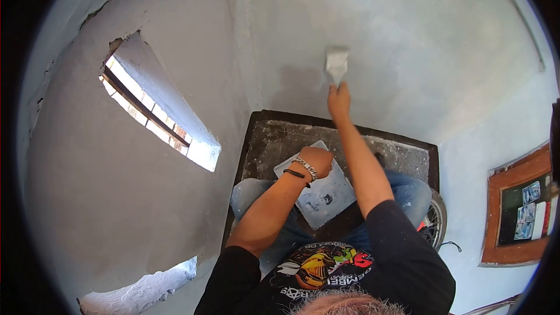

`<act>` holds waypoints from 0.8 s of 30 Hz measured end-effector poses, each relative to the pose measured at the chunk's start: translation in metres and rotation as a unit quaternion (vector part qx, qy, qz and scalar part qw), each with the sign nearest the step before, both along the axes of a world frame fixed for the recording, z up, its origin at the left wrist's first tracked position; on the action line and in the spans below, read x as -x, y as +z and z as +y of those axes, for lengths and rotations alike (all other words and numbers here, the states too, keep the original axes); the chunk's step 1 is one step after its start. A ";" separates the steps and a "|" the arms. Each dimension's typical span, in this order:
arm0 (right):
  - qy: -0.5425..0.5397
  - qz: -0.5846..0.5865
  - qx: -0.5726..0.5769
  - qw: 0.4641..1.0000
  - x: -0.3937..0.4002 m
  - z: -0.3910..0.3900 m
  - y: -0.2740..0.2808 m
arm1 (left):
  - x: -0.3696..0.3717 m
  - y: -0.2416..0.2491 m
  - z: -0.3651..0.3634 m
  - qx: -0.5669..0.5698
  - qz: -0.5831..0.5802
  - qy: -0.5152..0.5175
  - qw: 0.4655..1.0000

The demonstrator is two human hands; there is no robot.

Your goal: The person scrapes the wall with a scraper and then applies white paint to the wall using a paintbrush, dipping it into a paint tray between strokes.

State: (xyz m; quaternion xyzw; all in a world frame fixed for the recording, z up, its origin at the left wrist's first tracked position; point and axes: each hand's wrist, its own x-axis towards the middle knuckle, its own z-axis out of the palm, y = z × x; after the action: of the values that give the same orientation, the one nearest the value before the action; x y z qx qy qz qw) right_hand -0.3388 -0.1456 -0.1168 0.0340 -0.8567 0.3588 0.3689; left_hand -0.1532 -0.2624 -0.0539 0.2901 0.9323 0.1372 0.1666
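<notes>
My right hand [339,102] is raised to the far wall, its fingers closed around the handle of a wide, flat paintbrush [336,61]. The pale head of the brush is against the wall or very near it, and a shadow falls to its left. My left hand [315,161], with a chain bracelet and a dark band at the wrist, is closed in a fist over the far part of a pale square tray [332,213]. What those fingers hold is hidden. The tray, smeared with whitish-blue material and dark spots, is between my knees.
A grey wall [157,210] with a slanted barred opening [146,105] stands close on the left. Below the far wall [402,41] lies a dark-edged, paint-spattered ledge or floor [286,134]. On the right are a wheel [436,219] and a wood-framed opening [493,221].
</notes>
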 end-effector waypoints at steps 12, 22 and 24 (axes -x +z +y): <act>0.346 -0.219 0.572 0.711 -0.039 -0.035 0.227 | 0.003 -0.001 -0.006 -0.001 0.011 0.038 0.999; 0.116 -0.178 0.214 0.953 0.004 -0.007 0.047 | 0.003 0.009 -0.012 -0.011 0.017 0.051 0.998; 0.156 -0.080 0.110 0.978 -0.007 0.005 -0.023 | 0.002 0.016 -0.024 -0.030 0.033 0.075 0.996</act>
State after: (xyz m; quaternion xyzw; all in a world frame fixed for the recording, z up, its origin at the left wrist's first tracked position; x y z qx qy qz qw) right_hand -0.3315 -0.1407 -0.1400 0.0975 -0.8227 0.5060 0.2401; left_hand -0.1551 -0.2863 -0.0374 0.2282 0.9520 0.1675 0.1164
